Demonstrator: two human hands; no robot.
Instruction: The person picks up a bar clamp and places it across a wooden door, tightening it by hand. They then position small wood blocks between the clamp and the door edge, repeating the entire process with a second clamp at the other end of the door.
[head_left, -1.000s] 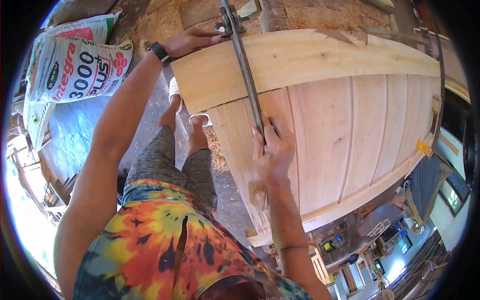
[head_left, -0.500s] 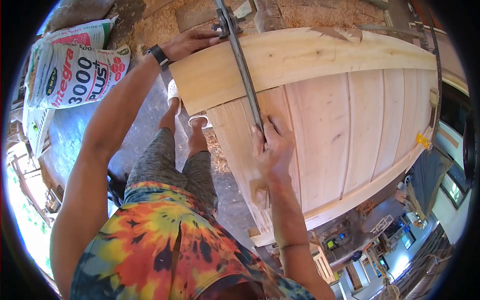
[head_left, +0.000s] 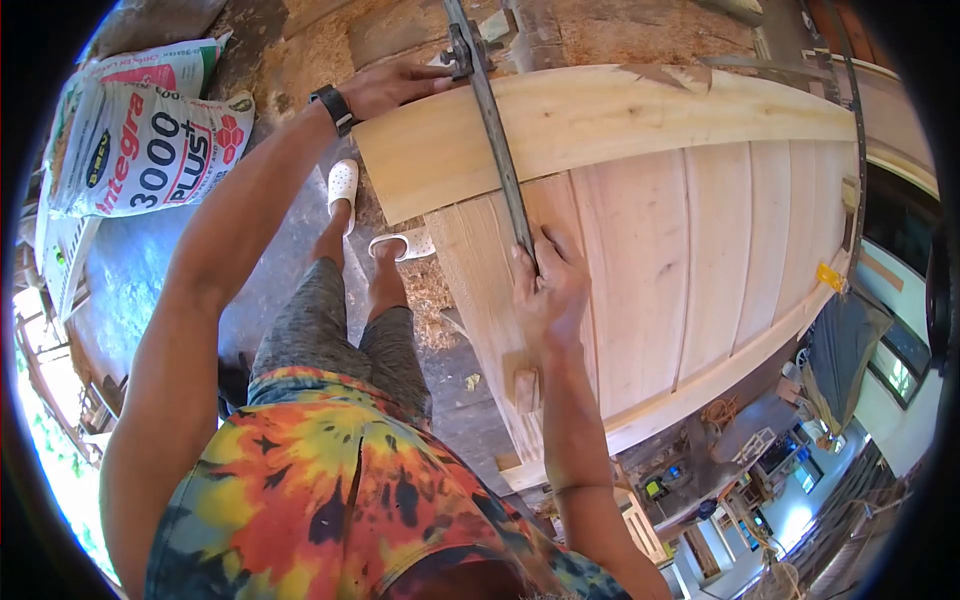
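Note:
A large panel of pale wooden planks (head_left: 640,270) slants across the view, with a wide curved board (head_left: 600,115) along its far edge. A long metal bar clamp (head_left: 497,135) crosses that board. My right hand (head_left: 553,285) is closed round the near end of the bar, over the planks. At the board's far left corner lies my left hand (head_left: 395,88), with a black band on the wrist. Its fingers stretch along the board's edge to the clamp's dark jaw (head_left: 462,52); the fingertips are partly hidden there. A small wood block (head_left: 526,390) sits near the panel's left end.
White feed sacks (head_left: 165,145) stand at the upper left. Wood shavings (head_left: 650,35) cover the ground beyond the panel. My feet in white clogs (head_left: 415,243) are beside the panel's left end. A yellow piece (head_left: 829,277) hangs at the panel's right edge.
The view has shifted slightly, and my feet show more fully. The clamp and both hands appear a little lower and further right, still in the same places on the board and bar.

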